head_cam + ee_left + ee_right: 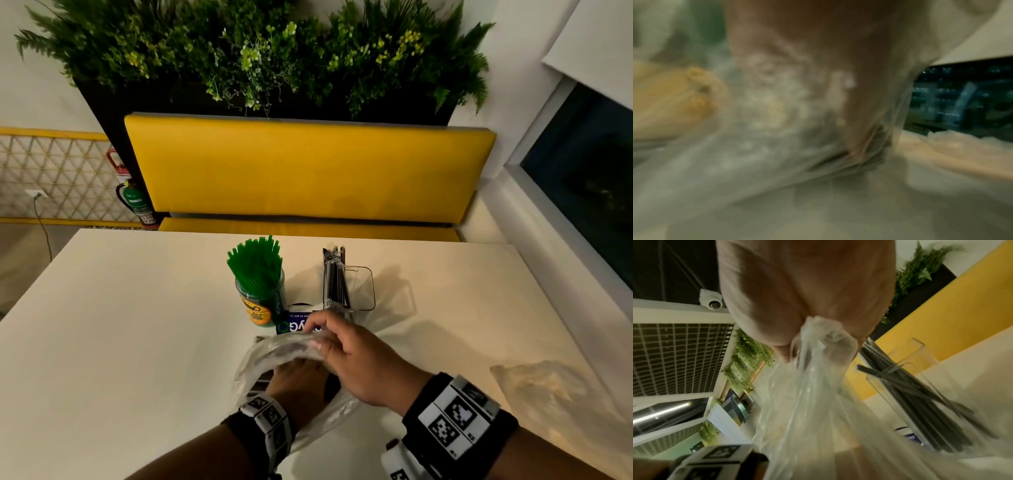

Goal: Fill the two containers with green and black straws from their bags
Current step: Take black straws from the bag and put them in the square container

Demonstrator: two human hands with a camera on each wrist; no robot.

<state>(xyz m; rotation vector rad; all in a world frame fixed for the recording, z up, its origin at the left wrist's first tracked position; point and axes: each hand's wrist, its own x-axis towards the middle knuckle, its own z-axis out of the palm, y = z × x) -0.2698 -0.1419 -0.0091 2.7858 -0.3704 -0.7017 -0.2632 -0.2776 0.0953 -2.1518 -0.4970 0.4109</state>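
Straws fill the round jar (261, 297) near the table's (120, 325) far edge: green straws (255, 263) stand upright in it, fanned at the top. Just right of the jar stands a clear square container (356, 287) holding a few black straws (335, 281), which lean against its left wall. A blue label (294, 323) lies on the table in front of the two, partly behind the fingers.

Nearer the front edge, at the middle, a clear plastic bag (274, 349) is held up off the table. The right hand (352, 356) has its fingers curled over the bag's bunched upper edge and pinches it. The left hand (298, 380) is pushed inside the bag through its mouth; film covers its fingers, and the left wrist view is too blurred to show whether they grip anything. Dark straws show faintly through the film there.

A second, crumpled bag (548, 387) lies by the table's right edge.
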